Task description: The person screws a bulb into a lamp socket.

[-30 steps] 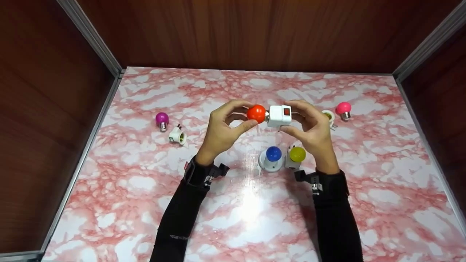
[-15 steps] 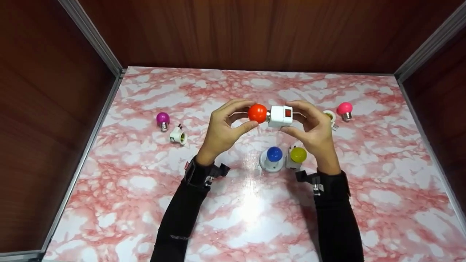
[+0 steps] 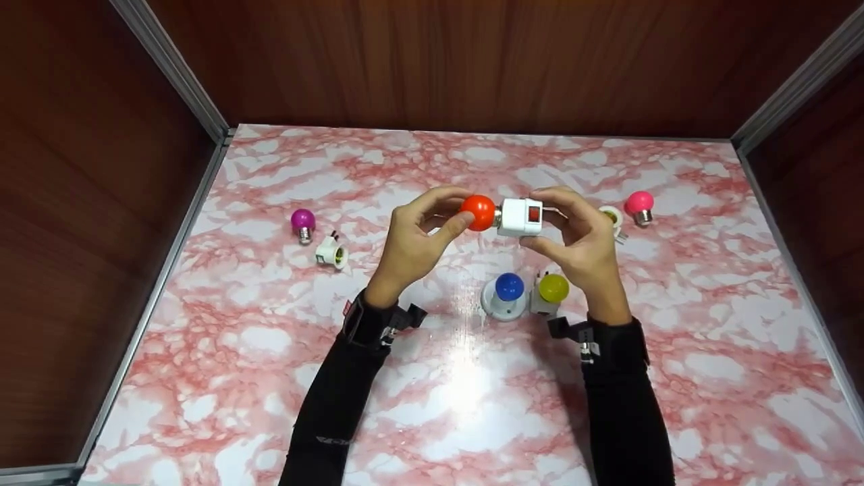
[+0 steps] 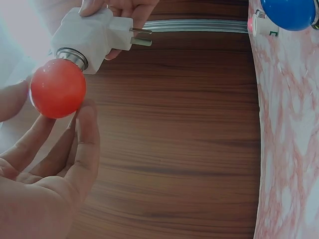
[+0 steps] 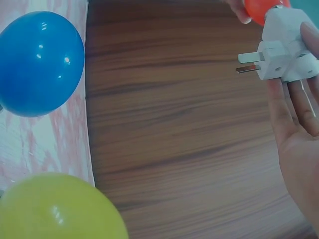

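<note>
My left hand (image 3: 413,236) has its thumb and fingers around a red light bulb (image 3: 482,210), the thumb lying on the globe. The bulb's metal base sits in the mouth of a white plug-in lamp socket (image 3: 516,217) with a red rocker switch (image 3: 534,214). My right hand (image 3: 586,239) grips this socket between thumb and fingers, above the table. In the left wrist view two metal prongs (image 4: 141,38) stick out of the socket's side, and part of the bulb's base (image 4: 73,57) still shows outside the mouth.
Below the hands stand a blue bulb (image 3: 509,287) in a round white holder (image 3: 495,309) and a yellow bulb (image 3: 553,288) in a white socket. A purple bulb (image 3: 303,220) and an empty socket (image 3: 329,254) lie left; a pink bulb (image 3: 639,202) and another socket (image 3: 612,217) lie right.
My left thumb has shifted from the lower edge of the red bulb up onto its face. The right hand and the white socket have hardly moved.
</note>
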A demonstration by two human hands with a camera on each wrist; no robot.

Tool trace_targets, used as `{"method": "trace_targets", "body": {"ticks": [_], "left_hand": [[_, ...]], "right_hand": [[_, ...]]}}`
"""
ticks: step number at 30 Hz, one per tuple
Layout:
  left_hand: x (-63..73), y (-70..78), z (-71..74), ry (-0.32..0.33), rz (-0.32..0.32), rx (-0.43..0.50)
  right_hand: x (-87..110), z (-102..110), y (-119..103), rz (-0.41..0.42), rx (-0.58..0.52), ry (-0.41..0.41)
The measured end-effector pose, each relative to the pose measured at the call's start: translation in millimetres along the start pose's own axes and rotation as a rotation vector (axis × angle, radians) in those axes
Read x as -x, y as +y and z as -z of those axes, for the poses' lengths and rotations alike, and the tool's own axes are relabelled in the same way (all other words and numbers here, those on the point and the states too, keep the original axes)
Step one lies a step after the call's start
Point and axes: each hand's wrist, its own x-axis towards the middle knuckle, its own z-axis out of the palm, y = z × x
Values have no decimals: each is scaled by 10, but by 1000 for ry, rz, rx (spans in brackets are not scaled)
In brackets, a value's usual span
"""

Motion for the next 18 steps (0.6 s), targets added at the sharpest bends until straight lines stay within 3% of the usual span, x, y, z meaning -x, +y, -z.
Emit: {"method": "trace_targets", "body": {"ticks": [18], "left_hand": [[-6, 14, 20, -47, -15, 58]], "right_hand": [[13, 10, -19, -22, -1, 3]]}}
